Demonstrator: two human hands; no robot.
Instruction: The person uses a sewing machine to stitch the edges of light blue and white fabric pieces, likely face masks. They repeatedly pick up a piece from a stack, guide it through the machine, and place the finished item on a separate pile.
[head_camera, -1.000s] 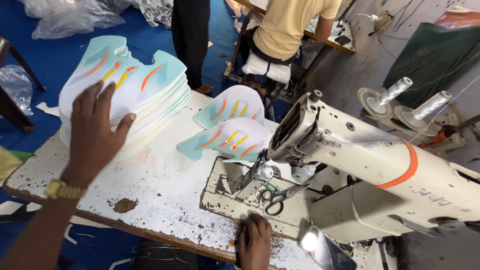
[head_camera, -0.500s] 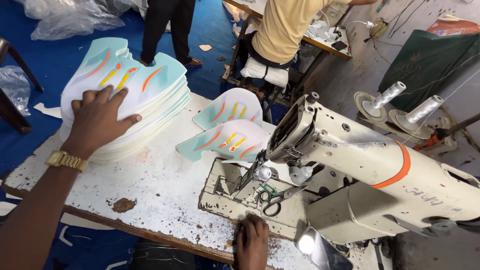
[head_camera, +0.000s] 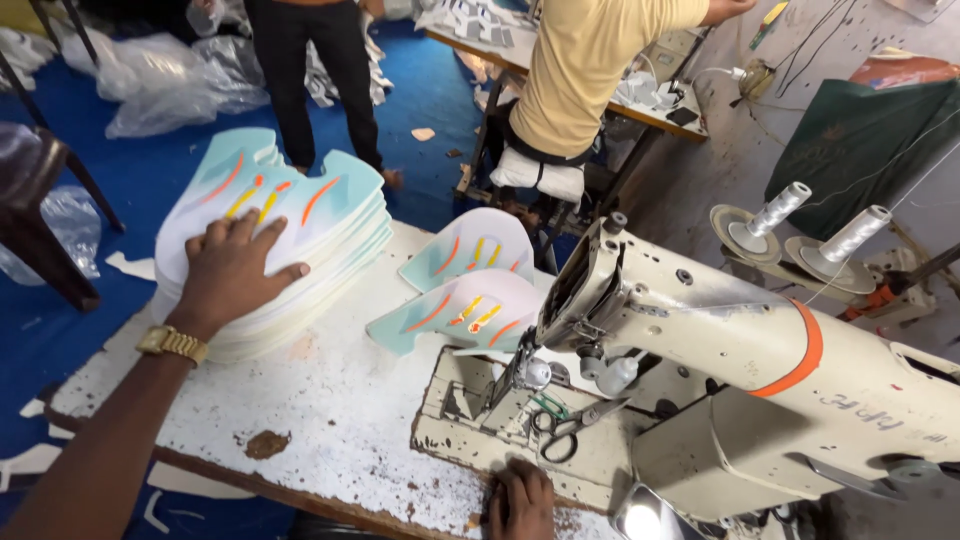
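My left hand (head_camera: 232, 272) lies flat, fingers spread, on top of a tall stack of white and pale teal shoe-upper pieces with orange and yellow stripes (head_camera: 300, 215) at the table's left. My right hand (head_camera: 522, 497) rests with curled fingers on the front edge of the sewing machine's base plate (head_camera: 470, 440); whether it grips anything is unclear. Two loose shoe-upper pieces (head_camera: 465, 310) lie just behind the needle area. Small black scissors (head_camera: 560, 425) sit on the base plate under the machine head.
A cream sewing machine (head_camera: 740, 370) with an orange band fills the right side. Two thread cones (head_camera: 820, 235) stand behind it. The worn white table (head_camera: 320, 400) has a chipped front edge. A seated person in a yellow shirt (head_camera: 590, 60) and a standing person (head_camera: 315, 70) are behind.
My left hand has shifted slightly down and toward the near side of the stack. The standing person behind has moved. My right hand stays at the base plate's edge.
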